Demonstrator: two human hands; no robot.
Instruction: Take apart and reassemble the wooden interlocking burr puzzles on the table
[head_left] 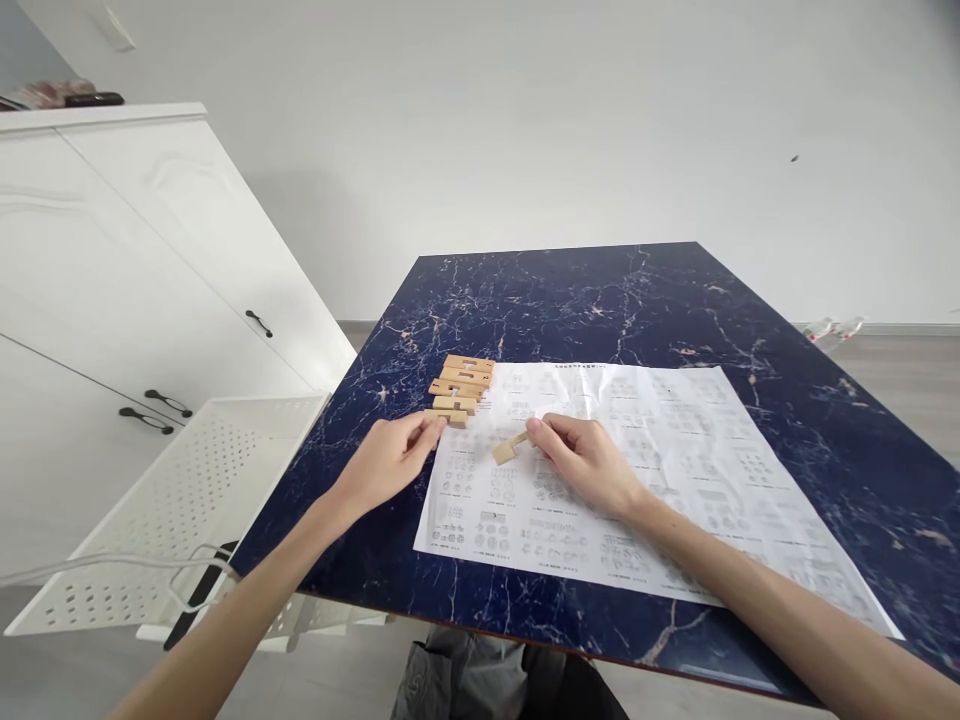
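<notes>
The small wooden piece (508, 447) lies on the printed sheet (675, 470), its far end pinched under my right hand (589, 462) fingers, partly hidden. My left hand (390, 462) fingers close on the nearest block (447, 416) of the wooden stack (461, 385). The sheet's diagrams are unreadable. A white perforated basket (187, 490) stands beside the bench (825, 400).

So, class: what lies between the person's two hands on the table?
In the head view, only a strip of the printed instruction sheet lies between the left hand and the right hand. The right hand's small wooden piece juts into it.
</notes>
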